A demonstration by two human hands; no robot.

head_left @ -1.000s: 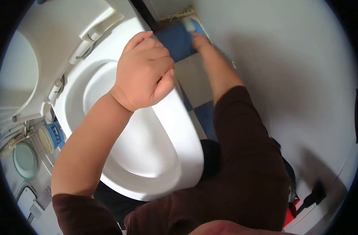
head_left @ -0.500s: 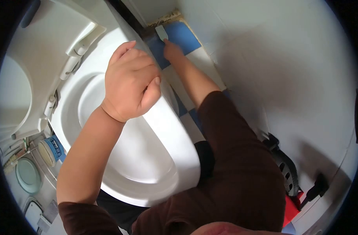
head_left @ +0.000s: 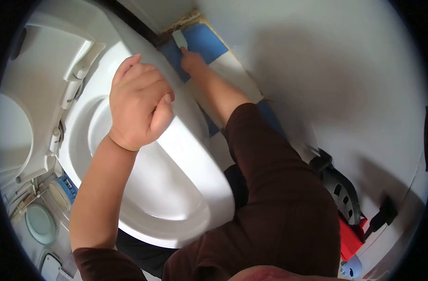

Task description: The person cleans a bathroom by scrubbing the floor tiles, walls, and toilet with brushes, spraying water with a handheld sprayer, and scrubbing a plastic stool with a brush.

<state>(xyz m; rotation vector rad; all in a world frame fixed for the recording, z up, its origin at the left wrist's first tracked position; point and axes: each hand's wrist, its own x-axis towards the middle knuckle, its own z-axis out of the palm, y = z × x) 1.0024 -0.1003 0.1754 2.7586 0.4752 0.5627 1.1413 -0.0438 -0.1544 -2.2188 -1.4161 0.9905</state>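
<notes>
My left hand is closed with its back toward the camera, over the right rim of the white toilet bowl. Its fingertips curl out of sight, so anything inside them is hidden. Low beside the toilet, my right hand reaches out and grips a pale, flat-headed tool. The tool's head is over the blue floor tile in the corner, close to the dirty, stained edge at the wall.
The raised toilet seat stands at the left. Below it are a blue-labelled tub and a pale green dish. A wall runs along the right, with a dark sandal and a red object lower down.
My right hand has moved left with the pale tool, toward the corner beside the toilet. The view has shifted, and more of the sandal and red object shows. My left hand keeps its closed shape.
</notes>
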